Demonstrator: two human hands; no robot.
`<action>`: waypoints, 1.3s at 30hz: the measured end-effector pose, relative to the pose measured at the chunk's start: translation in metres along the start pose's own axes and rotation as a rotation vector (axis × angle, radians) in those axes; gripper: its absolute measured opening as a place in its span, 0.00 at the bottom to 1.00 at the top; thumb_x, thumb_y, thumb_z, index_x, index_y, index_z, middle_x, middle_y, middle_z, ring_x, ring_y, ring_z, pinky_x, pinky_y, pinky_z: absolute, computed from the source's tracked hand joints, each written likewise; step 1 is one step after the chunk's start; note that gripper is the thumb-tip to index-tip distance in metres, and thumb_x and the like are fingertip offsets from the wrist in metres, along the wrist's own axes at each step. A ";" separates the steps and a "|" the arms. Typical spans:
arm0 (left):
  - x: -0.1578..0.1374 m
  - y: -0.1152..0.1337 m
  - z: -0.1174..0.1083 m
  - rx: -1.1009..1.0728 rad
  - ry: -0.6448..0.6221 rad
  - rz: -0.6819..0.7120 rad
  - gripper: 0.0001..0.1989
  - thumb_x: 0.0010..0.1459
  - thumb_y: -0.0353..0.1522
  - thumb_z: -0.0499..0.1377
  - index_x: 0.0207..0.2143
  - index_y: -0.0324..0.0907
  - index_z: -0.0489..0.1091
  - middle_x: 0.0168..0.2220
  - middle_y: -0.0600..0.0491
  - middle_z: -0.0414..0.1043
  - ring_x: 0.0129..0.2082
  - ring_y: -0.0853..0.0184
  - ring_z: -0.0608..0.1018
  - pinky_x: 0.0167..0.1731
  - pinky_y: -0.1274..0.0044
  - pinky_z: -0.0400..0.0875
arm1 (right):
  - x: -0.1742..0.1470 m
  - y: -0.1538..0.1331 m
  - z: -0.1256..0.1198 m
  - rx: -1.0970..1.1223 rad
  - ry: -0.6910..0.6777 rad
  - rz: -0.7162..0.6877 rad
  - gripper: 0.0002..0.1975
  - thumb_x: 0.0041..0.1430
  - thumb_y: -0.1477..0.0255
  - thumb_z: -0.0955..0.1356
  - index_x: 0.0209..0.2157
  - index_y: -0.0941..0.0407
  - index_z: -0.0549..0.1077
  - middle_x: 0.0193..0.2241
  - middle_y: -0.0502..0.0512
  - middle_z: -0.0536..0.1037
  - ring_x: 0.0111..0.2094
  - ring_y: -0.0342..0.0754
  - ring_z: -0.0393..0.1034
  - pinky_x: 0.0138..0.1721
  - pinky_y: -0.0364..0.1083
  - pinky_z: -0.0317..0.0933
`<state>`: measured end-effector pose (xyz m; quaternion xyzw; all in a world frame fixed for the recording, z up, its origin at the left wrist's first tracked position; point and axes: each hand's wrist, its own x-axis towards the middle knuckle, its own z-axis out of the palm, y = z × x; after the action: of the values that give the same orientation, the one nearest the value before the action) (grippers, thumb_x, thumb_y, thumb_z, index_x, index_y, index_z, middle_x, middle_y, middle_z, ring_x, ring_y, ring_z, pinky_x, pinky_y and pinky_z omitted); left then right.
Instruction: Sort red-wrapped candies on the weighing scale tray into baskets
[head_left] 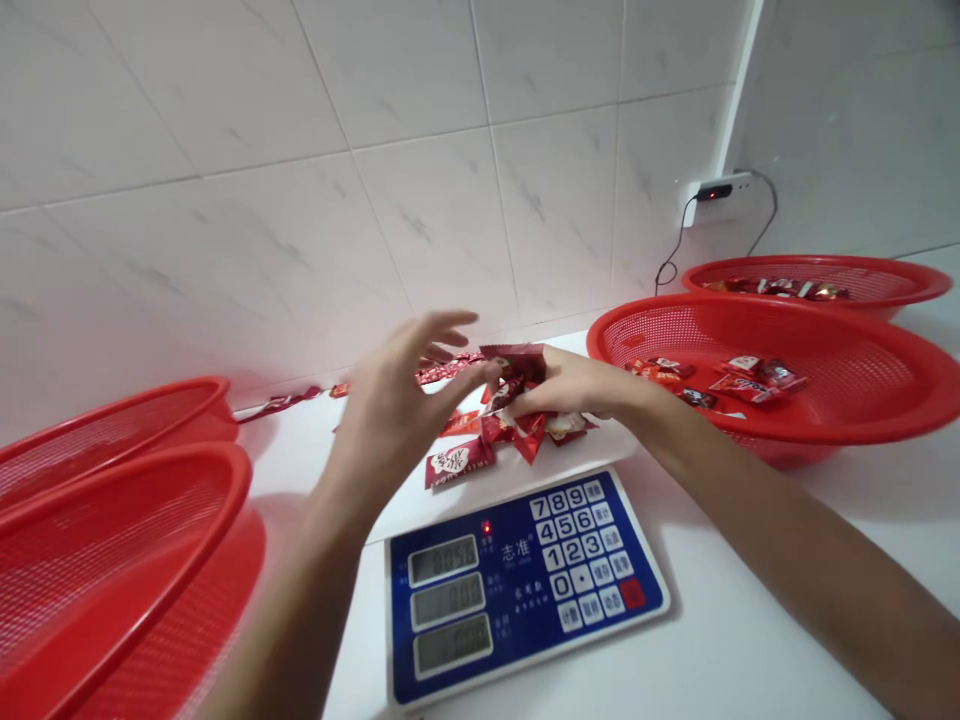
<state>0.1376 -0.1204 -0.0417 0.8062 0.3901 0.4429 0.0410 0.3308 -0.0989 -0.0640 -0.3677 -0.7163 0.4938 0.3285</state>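
Observation:
My right hand (574, 385) is closed around a bunch of red-wrapped candies (517, 362) just over the pan of a digital scale. My left hand (386, 405) is open, its fingers apart, and its thumb tip reaches the edge of that bunch. A dark red candy packet (459, 462) with white lettering lies on the white scale pan (409, 510). Other red and orange wrappers lie behind and beneath my hands, partly hidden. In front of the pan is the scale's blue keypad panel (517, 590), with three small displays and a lit red light.
A red mesh basket (862, 400) with several wrapped candies stands at the right, another red basket (922, 282) behind it. Two more red baskets (202, 480) stand at the left. Loose candy packets (289, 400) lie along the tiled wall. A socket with a black plug (714, 192) is on the wall.

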 end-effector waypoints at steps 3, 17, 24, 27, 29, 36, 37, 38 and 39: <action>0.000 0.000 0.011 0.072 -0.018 0.086 0.06 0.57 0.26 0.66 0.35 0.46 0.77 0.38 0.55 0.77 0.35 0.68 0.78 0.37 0.75 0.72 | -0.002 -0.002 0.004 -0.060 -0.058 -0.083 0.12 0.46 0.82 0.69 0.34 0.57 0.68 0.29 0.49 0.72 0.31 0.43 0.67 0.30 0.41 0.60; 0.001 -0.006 0.025 -0.276 0.272 -0.038 0.06 0.59 0.27 0.60 0.31 0.45 0.67 0.28 0.59 0.74 0.22 0.73 0.74 0.21 0.79 0.67 | 0.002 0.004 -0.012 -0.101 0.149 -0.016 0.11 0.46 0.78 0.70 0.35 0.57 0.73 0.24 0.49 0.72 0.20 0.40 0.62 0.19 0.40 0.53; 0.006 -0.021 0.009 -0.320 0.278 -0.173 0.10 0.55 0.33 0.66 0.29 0.44 0.67 0.33 0.55 0.79 0.30 0.67 0.83 0.29 0.78 0.80 | -0.002 0.004 -0.026 -0.136 0.281 -0.047 0.08 0.49 0.77 0.68 0.33 0.58 0.78 0.19 0.49 0.70 0.14 0.36 0.56 0.12 0.39 0.44; 0.006 -0.023 0.010 -0.327 0.294 -0.158 0.10 0.54 0.33 0.67 0.29 0.44 0.67 0.33 0.55 0.80 0.32 0.66 0.83 0.32 0.77 0.81 | -0.007 -0.004 -0.024 -0.139 0.349 -0.092 0.09 0.50 0.76 0.69 0.34 0.59 0.80 0.20 0.49 0.70 0.14 0.35 0.55 0.12 0.39 0.43; 0.006 -0.019 0.009 -0.397 0.377 -0.081 0.10 0.55 0.29 0.66 0.28 0.44 0.65 0.32 0.57 0.79 0.31 0.66 0.83 0.35 0.74 0.83 | -0.012 -0.013 -0.021 -0.126 0.413 -0.129 0.09 0.51 0.77 0.69 0.35 0.59 0.80 0.20 0.49 0.71 0.15 0.35 0.55 0.13 0.38 0.44; 0.002 0.004 -0.004 -0.494 0.477 0.146 0.10 0.61 0.24 0.62 0.31 0.46 0.66 0.36 0.58 0.76 0.41 0.64 0.83 0.49 0.64 0.82 | -0.025 -0.037 -0.009 -0.042 0.558 -0.203 0.08 0.52 0.84 0.69 0.31 0.61 0.80 0.16 0.47 0.67 0.16 0.34 0.55 0.15 0.38 0.44; 0.001 0.005 -0.005 -0.487 0.473 0.157 0.10 0.61 0.24 0.62 0.31 0.46 0.66 0.36 0.58 0.76 0.42 0.64 0.83 0.50 0.64 0.82 | -0.025 -0.037 -0.008 -0.034 0.560 -0.202 0.09 0.52 0.85 0.68 0.30 0.60 0.80 0.16 0.46 0.67 0.16 0.34 0.55 0.15 0.38 0.44; 0.000 0.006 -0.005 -0.479 0.466 0.159 0.10 0.62 0.25 0.62 0.31 0.46 0.66 0.37 0.58 0.76 0.43 0.65 0.82 0.50 0.64 0.82 | -0.025 -0.037 -0.008 -0.030 0.555 -0.203 0.09 0.52 0.85 0.68 0.30 0.60 0.80 0.16 0.46 0.67 0.16 0.34 0.55 0.15 0.38 0.45; 0.000 0.007 -0.006 -0.469 0.457 0.154 0.09 0.62 0.25 0.62 0.31 0.46 0.66 0.37 0.59 0.76 0.44 0.65 0.82 0.50 0.65 0.82 | -0.024 -0.036 -0.008 -0.026 0.547 -0.208 0.09 0.52 0.85 0.68 0.30 0.60 0.80 0.16 0.46 0.68 0.16 0.34 0.56 0.16 0.37 0.46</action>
<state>0.1375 -0.1270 -0.0352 0.6818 0.2148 0.6916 0.1035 0.3429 -0.1244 -0.0296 -0.4158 -0.6412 0.3309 0.5537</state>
